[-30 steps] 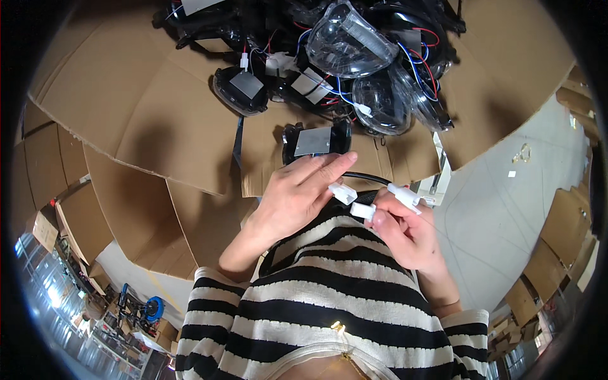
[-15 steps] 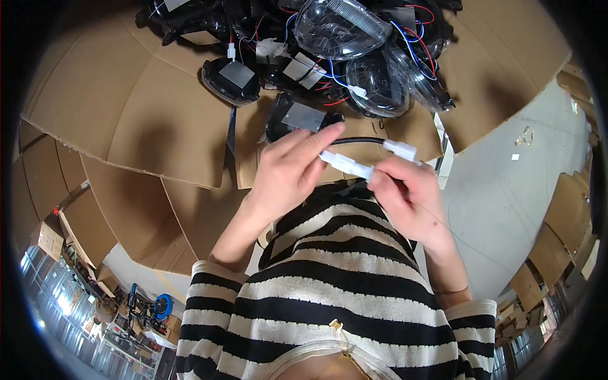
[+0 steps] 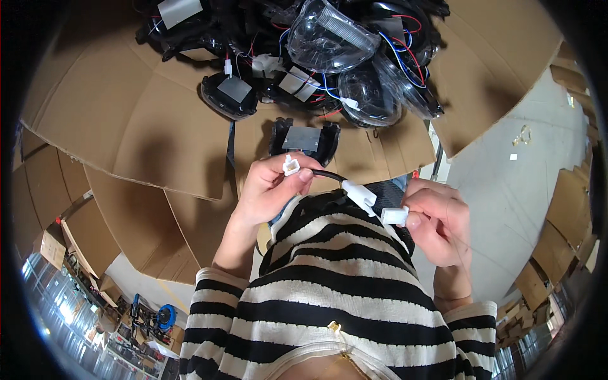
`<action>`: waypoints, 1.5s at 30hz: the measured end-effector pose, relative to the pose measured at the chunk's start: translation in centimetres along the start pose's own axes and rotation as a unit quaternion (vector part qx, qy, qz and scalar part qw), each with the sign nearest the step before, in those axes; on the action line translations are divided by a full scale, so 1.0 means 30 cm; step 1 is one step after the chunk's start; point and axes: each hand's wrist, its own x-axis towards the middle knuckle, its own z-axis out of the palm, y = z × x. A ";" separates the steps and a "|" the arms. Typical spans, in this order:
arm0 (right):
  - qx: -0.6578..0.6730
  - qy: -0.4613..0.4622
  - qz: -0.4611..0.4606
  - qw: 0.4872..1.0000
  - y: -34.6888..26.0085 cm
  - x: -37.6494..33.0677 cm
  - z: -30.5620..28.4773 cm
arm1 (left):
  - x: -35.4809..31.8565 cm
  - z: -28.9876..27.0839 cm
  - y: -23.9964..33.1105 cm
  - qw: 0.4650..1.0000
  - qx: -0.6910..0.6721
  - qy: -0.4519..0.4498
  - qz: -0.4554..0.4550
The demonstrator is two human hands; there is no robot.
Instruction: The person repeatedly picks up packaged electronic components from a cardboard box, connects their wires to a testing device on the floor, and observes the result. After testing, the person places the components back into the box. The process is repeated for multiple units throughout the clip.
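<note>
My left hand (image 3: 269, 189) is closed in a pinch on a white plug connector (image 3: 291, 166) whose open socket end faces up. From it a short black cable (image 3: 328, 174) runs to a second white connector (image 3: 360, 195), which hangs between my hands. My right hand (image 3: 441, 218) grips another white connector (image 3: 394, 216) between thumb and fingers, a small gap away from the hanging one. Any wire behind this piece is hidden. Just beyond my left hand lies a black lamp housing (image 3: 301, 137) with a grey plate on it.
Lamp units with clear lenses (image 3: 332, 38), black housings and red, blue and white wires are heaped on cardboard (image 3: 126, 114) at the far side. A smaller black lamp (image 3: 229, 95) lies apart at the heap's left. Grey floor (image 3: 500, 209) shows on the right.
The white connectors that met between my hands are now apart. My right hand has moved right and nearer with one. The black lamp housing now shows more fully beyond my left hand.
</note>
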 end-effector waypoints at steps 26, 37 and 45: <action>-0.187 -0.083 -0.011 0.979 0.013 0.044 -0.026 | 0.022 -0.041 0.062 0.973 0.173 -0.149 -0.018; -0.025 -0.013 0.035 0.999 0.042 -0.015 -0.075 | -0.421 -0.178 0.313 0.899 0.088 0.250 0.349; -0.049 -0.136 0.055 0.988 0.022 0.014 0.008 | -0.830 -0.649 0.481 0.189 0.705 0.671 0.130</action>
